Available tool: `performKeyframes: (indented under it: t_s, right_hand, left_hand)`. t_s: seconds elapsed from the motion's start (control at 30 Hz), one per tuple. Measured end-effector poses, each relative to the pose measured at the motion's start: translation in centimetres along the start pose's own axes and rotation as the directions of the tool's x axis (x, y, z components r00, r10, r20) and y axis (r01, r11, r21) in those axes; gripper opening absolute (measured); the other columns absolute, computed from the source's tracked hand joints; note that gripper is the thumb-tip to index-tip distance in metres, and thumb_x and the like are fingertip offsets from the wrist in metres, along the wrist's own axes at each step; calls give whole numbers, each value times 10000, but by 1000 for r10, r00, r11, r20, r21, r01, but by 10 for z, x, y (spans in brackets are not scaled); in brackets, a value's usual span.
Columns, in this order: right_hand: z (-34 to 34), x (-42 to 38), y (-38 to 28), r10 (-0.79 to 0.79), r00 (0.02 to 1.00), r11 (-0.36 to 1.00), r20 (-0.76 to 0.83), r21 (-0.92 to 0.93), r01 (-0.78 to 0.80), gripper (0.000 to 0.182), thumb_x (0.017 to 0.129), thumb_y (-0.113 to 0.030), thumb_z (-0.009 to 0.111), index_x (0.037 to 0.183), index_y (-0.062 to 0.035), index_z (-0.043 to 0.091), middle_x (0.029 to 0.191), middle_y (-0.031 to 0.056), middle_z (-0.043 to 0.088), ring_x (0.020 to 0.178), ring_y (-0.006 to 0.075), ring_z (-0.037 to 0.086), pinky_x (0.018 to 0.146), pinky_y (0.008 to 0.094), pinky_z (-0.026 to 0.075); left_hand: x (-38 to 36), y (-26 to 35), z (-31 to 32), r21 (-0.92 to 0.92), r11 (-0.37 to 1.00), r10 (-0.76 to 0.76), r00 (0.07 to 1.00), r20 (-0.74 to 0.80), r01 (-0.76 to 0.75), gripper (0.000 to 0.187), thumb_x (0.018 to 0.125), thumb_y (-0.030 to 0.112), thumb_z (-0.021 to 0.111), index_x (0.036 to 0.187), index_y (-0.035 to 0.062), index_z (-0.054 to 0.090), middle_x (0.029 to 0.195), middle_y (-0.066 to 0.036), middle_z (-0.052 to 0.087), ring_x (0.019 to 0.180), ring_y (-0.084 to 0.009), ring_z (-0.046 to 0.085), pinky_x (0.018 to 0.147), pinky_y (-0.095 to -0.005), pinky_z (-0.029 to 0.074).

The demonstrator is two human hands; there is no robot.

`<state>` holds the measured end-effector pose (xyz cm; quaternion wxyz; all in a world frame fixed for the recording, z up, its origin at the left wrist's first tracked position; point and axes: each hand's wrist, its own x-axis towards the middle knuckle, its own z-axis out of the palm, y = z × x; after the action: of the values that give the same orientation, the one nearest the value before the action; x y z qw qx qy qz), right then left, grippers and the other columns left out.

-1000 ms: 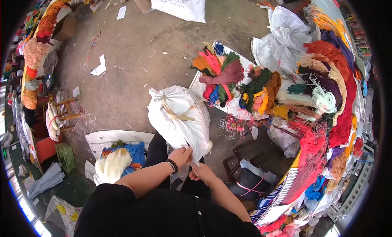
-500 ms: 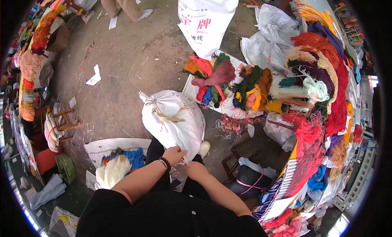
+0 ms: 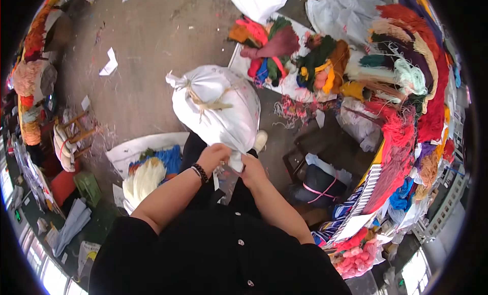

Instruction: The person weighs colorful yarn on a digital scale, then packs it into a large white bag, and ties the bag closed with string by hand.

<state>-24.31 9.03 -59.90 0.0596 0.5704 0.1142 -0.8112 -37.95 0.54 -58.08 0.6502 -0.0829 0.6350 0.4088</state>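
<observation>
A full white sack (image 3: 218, 104) stands between my legs, with a tan tie around its gathered far end. My left hand (image 3: 214, 155), with a dark bead bracelet at the wrist, is closed on the sack's near corner. On the other side of that corner, my right hand (image 3: 252, 170) has its fingers closed on the same white cloth. The cloth bunches into a short tip between the two hands. The fingertips are partly hidden by the cloth.
Coloured yarn bundles (image 3: 277, 43) lie on a white sheet ahead. Heaps of red yarn (image 3: 396, 142) run along the right. A black bundle with pink string (image 3: 320, 183) is at right. Cream yarn (image 3: 145, 183) and a wooden stool (image 3: 79, 134) are at left.
The view has tipped downward, so the sack and floor items appear higher. My hands are nearer each other at the sack's corner, and its white tip now shows between them.
</observation>
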Motion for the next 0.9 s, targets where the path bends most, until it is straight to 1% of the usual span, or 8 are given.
performKeyframes:
  t_s: [0.13, 0.2, 0.4, 0.43, 0.47, 0.57, 0.67, 0.9]
  right_hand:
    - [-10, 14, 22, 195, 978, 818, 75, 538, -204, 241, 909, -223, 459, 1085, -97, 566, 986, 25, 619, 871, 162, 595, 658, 285, 508]
    - [-23, 28, 25, 211, 966, 823, 146, 507, -256, 206, 900, -210, 470, 1028, -86, 574, 936, 22, 620, 823, 160, 599, 642, 274, 515]
    - [-46, 41, 15, 194, 978, 976, 78, 81, -200, 138, 865, -238, 539, 925, -133, 605, 840, 28, 622, 777, 168, 607, 595, 322, 513]
    - [-25, 25, -18, 32, 999, 703, 44, -711, 9, 225, 863, -296, 536, 957, -112, 625, 844, 96, 637, 786, 259, 614, 666, 371, 499]
    - [0, 6, -54, -130, 991, -114, 9, -994, -6, 313, 861, -354, 533, 989, -91, 644, 847, 165, 652, 795, 350, 621, 737, 420, 486]
    - [34, 3, -96, -596, 717, -230, 361, -933, 278, 302, 774, -257, 604, 1021, -84, 620, 989, 149, 620, 949, 370, 570, 826, 410, 455]
    - [104, 28, -134, -510, 388, -625, 768, -641, 446, 484, 698, -178, 659, 1153, -114, 505, 1143, 119, 530, 1089, 376, 465, 960, 463, 347]
    - [112, 56, -153, -3, 803, -843, 595, -433, 318, 195, 789, -244, 583, 918, -101, 608, 845, 129, 627, 851, 305, 602, 907, 528, 355]
  left_hand:
    - [11, -51, -1, -377, 734, -432, 816, 384, 565, 484, 855, 549, 476, 1005, 105, 596, 1022, -50, 610, 1057, -178, 502, 899, -394, 369]
    - [40, -79, 9, -560, 507, -197, 720, 665, 655, 597, 843, 590, 441, 1072, 57, 583, 1104, -82, 597, 1148, -226, 482, 1007, -433, 329]
    - [70, -55, 51, -602, 509, -356, 787, 504, 616, 358, 821, 368, 522, 969, 45, 566, 949, -116, 630, 916, -282, 600, 850, -432, 472]
    - [69, -49, 54, -653, 404, -350, 768, 536, 640, 321, 812, 293, 516, 992, 32, 559, 973, -128, 626, 948, -291, 593, 873, -452, 459]
    - [65, -46, 58, -682, 340, -369, 759, 536, 647, 295, 802, 218, 511, 1015, 18, 553, 997, -139, 622, 981, -301, 586, 896, -472, 447]
    - [97, -74, 65, -737, 464, -518, 825, 226, 492, 178, 846, 198, 526, 870, 21, 532, 804, -84, 632, 734, -220, 638, 748, -369, 542]
    - [81, -49, 61, -721, 438, -527, 803, 278, 537, 351, 893, 321, 531, 598, 155, 435, 468, 19, 396, 378, -104, 385, 355, -236, 342]
    - [59, -35, 59, -624, 586, -552, 818, 160, 517, 381, 851, 395, 591, 620, 132, 439, 456, 21, 380, 333, -115, 339, 299, -258, 260]
